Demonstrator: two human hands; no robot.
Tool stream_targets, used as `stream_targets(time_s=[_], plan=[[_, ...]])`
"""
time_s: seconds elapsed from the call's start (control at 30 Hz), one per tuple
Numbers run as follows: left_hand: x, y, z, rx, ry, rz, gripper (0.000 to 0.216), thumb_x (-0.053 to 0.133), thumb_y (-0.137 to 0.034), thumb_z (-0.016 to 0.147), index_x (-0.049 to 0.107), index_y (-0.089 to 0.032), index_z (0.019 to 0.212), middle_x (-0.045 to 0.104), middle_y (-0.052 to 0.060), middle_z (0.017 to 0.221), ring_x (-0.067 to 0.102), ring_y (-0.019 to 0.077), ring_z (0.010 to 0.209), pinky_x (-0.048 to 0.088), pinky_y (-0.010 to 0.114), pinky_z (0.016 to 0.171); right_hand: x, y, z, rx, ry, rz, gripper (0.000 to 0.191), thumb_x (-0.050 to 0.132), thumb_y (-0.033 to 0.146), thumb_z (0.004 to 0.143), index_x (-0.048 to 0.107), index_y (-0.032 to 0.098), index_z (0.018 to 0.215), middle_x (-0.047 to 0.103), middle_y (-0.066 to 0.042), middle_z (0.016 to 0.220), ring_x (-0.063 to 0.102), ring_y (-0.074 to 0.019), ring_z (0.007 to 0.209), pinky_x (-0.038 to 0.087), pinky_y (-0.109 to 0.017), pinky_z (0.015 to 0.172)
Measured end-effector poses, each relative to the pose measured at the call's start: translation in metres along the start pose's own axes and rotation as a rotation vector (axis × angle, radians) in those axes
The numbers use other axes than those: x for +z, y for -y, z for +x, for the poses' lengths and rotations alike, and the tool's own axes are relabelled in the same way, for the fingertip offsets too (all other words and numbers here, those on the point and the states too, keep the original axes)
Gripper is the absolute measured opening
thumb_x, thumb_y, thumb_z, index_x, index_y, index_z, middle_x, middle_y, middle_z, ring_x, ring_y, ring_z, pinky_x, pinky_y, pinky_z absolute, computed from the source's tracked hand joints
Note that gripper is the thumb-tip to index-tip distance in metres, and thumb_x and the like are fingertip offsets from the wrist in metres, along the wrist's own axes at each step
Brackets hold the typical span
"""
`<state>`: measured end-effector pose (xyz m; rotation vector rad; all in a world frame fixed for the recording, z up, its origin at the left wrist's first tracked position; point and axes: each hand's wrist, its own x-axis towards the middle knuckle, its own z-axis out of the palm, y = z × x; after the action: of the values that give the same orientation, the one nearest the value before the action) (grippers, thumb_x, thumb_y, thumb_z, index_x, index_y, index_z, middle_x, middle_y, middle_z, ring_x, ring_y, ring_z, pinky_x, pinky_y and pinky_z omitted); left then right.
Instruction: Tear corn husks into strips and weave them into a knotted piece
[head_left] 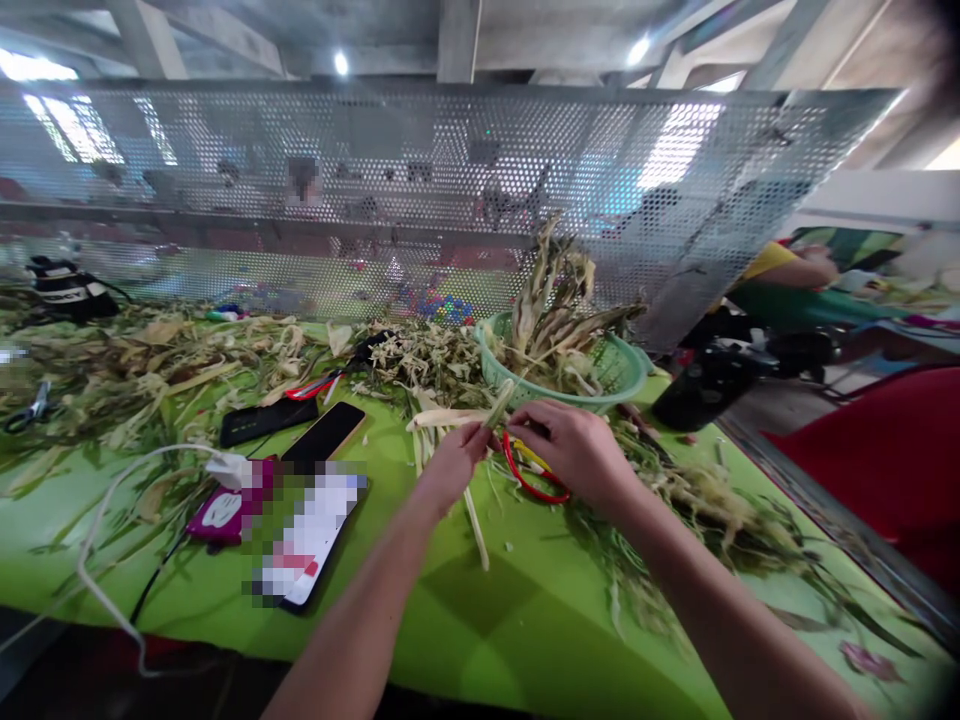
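Over the green table, my left hand is closed round a pale green stalk that points left and up toward the basket. My right hand is closed on the same stalk's right end, with red-handled scissors under its fingers. A peeled pale strip hangs down from my left hand onto the table. Just behind my hands stands a green plastic basket heaped with husks and leaves.
Dry husks litter the table's far left and right side. Phones and a white charger with cable lie at left. A perforated metal screen backs the table. Another person's arm shows at far right.
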<state>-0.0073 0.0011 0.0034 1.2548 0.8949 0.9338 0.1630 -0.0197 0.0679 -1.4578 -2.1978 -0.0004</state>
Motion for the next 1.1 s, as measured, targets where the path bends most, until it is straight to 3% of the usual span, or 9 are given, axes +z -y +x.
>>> stream_targets(time_s=[0.13,0.27,0.43,0.5,0.57,0.7,0.8,0.9,1.1], plan=[[-0.007,-0.004,-0.001,0.089,-0.031,0.291,0.027,0.044,-0.035,0.089,0.062,-0.019,0.078,0.057,0.002,0.075,0.045,0.0145,0.067,0.031,0.024,0.06,-0.016,-0.012,-0.001,-0.005,0.076,-0.044,0.011,0.058,0.028,0.088,0.068,0.024,0.085,0.07,-0.002,0.085,0.064,-0.0171,0.075,0.043,-0.026,0.067],[-0.009,-0.008,-0.009,0.142,-0.03,0.545,0.024,0.045,-0.028,0.088,0.06,-0.021,0.071,0.054,0.002,0.065,0.043,0.0156,0.059,0.028,0.025,0.058,-0.038,-0.012,-0.004,-0.039,0.1,-0.02,0.011,0.06,0.028,0.087,0.069,0.023,0.083,0.069,-0.001,0.082,0.063,-0.0161,0.072,0.043,-0.026,0.066],[-0.005,-0.016,-0.019,0.195,0.305,0.58,0.021,0.05,-0.027,0.086,0.065,-0.022,0.072,0.06,0.001,0.067,0.049,0.0158,0.061,0.034,0.025,0.06,-0.047,-0.016,0.002,-0.105,0.156,0.164,0.016,0.061,0.033,0.087,0.07,0.022,0.079,0.067,-0.002,0.079,0.061,-0.0159,0.073,0.044,-0.026,0.069],[-0.004,-0.019,-0.02,0.226,0.464,0.498,0.022,0.051,-0.031,0.087,0.067,-0.022,0.075,0.065,0.002,0.078,0.055,0.0174,0.074,0.039,0.026,0.069,-0.039,-0.025,0.004,-0.079,0.188,0.27,0.018,0.063,0.037,0.085,0.07,0.021,0.079,0.066,-0.002,0.078,0.06,-0.0162,0.073,0.045,-0.027,0.07],[-0.004,-0.021,-0.021,0.223,0.53,0.316,0.024,0.052,-0.036,0.088,0.068,-0.02,0.079,0.066,0.003,0.085,0.056,0.0172,0.082,0.04,0.025,0.075,-0.028,-0.034,0.003,-0.01,0.184,0.383,0.023,0.065,0.041,0.082,0.07,0.019,0.078,0.065,-0.002,0.075,0.06,-0.0162,0.07,0.046,-0.027,0.066],[-0.006,-0.018,-0.016,0.09,0.355,-0.112,0.029,0.056,-0.044,0.085,0.065,-0.016,0.081,0.053,0.001,0.071,0.04,0.0089,0.058,0.03,0.021,0.056,-0.004,-0.038,-0.008,0.134,0.092,0.461,0.027,0.065,0.044,0.081,0.07,0.017,0.08,0.068,-0.003,0.073,0.063,-0.0186,0.069,0.048,-0.028,0.064],[-0.008,-0.011,-0.01,0.03,0.163,-0.227,0.029,0.059,-0.044,0.082,0.062,-0.016,0.082,0.045,-0.002,0.066,0.03,0.0074,0.053,0.02,0.021,0.05,0.004,-0.027,-0.019,0.094,0.08,0.376,0.021,0.059,0.037,0.087,0.072,0.02,0.09,0.074,-0.004,0.087,0.067,-0.0208,0.079,0.05,-0.029,0.073],[-0.01,-0.007,-0.006,0.019,0.057,-0.197,0.026,0.053,-0.041,0.084,0.061,-0.016,0.08,0.042,-0.003,0.063,0.03,0.0085,0.054,0.02,0.022,0.05,0.005,-0.014,-0.026,-0.037,0.066,0.244,0.023,0.053,0.029,0.092,0.072,0.024,0.104,0.075,-0.005,0.101,0.069,-0.0213,0.088,0.051,-0.031,0.079],[-0.01,-0.008,-0.005,0.114,-0.087,0.175,0.023,0.044,-0.035,0.09,0.057,-0.02,0.08,0.05,0.0,0.07,0.042,0.0136,0.063,0.031,0.024,0.058,0.003,0.004,-0.031,-0.246,0.018,0.008,0.025,0.049,0.024,0.094,0.072,0.019,0.102,0.075,-0.008,0.087,0.068,-0.0198,0.073,0.049,-0.031,0.069]])
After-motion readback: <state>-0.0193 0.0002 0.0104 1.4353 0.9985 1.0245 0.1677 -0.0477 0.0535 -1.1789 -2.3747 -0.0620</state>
